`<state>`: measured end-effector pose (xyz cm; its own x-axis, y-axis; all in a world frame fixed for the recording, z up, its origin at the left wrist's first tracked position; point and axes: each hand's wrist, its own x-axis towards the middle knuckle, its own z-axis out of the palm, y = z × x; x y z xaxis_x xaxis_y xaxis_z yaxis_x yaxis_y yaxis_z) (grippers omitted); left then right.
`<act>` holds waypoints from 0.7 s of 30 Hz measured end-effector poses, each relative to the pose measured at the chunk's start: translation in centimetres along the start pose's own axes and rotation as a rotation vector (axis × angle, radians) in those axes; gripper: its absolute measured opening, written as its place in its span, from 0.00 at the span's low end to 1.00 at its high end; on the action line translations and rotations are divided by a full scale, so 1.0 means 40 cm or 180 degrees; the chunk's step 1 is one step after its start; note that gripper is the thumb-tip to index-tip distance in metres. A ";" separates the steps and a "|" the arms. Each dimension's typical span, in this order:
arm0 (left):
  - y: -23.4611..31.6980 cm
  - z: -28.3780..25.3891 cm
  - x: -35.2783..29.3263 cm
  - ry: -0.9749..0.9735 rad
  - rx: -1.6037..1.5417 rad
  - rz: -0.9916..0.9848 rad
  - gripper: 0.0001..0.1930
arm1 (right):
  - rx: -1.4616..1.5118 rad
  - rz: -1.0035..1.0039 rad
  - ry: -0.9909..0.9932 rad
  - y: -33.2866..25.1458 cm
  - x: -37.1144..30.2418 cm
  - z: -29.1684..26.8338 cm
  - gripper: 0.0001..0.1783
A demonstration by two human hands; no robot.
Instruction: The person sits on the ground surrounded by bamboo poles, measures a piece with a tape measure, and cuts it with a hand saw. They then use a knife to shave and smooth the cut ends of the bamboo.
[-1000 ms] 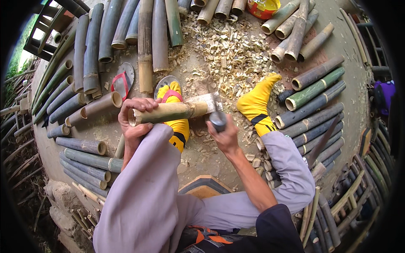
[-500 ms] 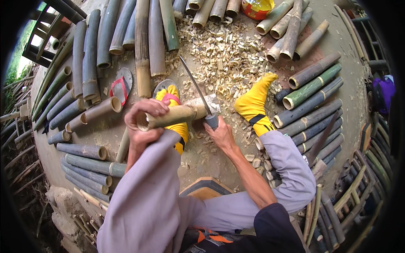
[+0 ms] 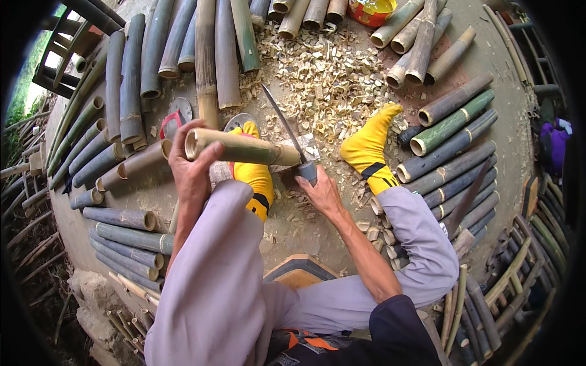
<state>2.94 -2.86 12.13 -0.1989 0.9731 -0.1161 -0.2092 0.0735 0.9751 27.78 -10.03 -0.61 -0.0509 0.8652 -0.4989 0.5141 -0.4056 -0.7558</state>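
Observation:
My left hand (image 3: 190, 163) is closed around the open left end of a short bamboo tube (image 3: 247, 147), thumb along its near side. The tube lies almost level above my left foot, its cut right end close to the knife. My right hand (image 3: 322, 190) grips the grey handle (image 3: 307, 172) of a long, narrow knife. Its dark blade (image 3: 282, 122) points away and to the left, passing beside the tube's right end; whether they touch I cannot tell. Behind that end, a pale block (image 3: 310, 146) rests on the ground, partly hidden.
Bamboo chips (image 3: 329, 79) cover the ground ahead. Bamboo tubes lie in rows at left (image 3: 131, 85) and right (image 3: 452, 155). My yellow-socked feet (image 3: 369, 146) flank the work spot. A sandal (image 3: 180, 110) lies at left, a red-yellow bucket (image 3: 371, 11) far off.
My left hand has moved farther away and slightly left, swinging the tube's left end with it, so the tube now slopes the other way. The right hand and knife have barely shifted.

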 end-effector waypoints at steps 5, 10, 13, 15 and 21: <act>-0.011 0.043 -0.006 0.0398 -0.1487 0.0402 0.15 | 0.0340 -0.0492 0.0407 -0.042 -0.041 -0.026 0.27; -0.084 0.035 -0.009 0.0422 -0.0882 0.0845 0.12 | 0.0521 -0.1724 0.1474 -0.155 -0.085 -0.074 0.23; -0.078 0.055 -0.017 0.0087 -0.0908 0.0917 0.12 | -0.0041 -0.0881 0.0893 -0.042 -0.031 -0.022 0.25; -0.074 0.068 -0.003 -0.0125 -0.0804 0.1092 0.12 | -0.0155 -0.0654 0.0652 -0.016 0.001 -0.019 0.26; -0.054 0.050 -0.005 -0.0236 -0.0898 0.0809 0.15 | 0.0505 -0.1057 0.0899 -0.117 -0.065 -0.073 0.25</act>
<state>5.37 -2.77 10.44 -0.2108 0.9665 0.1467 -0.4192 -0.2250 0.8796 28.00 -9.53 5.46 0.0558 0.9934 -0.1004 0.3709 -0.1140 -0.9216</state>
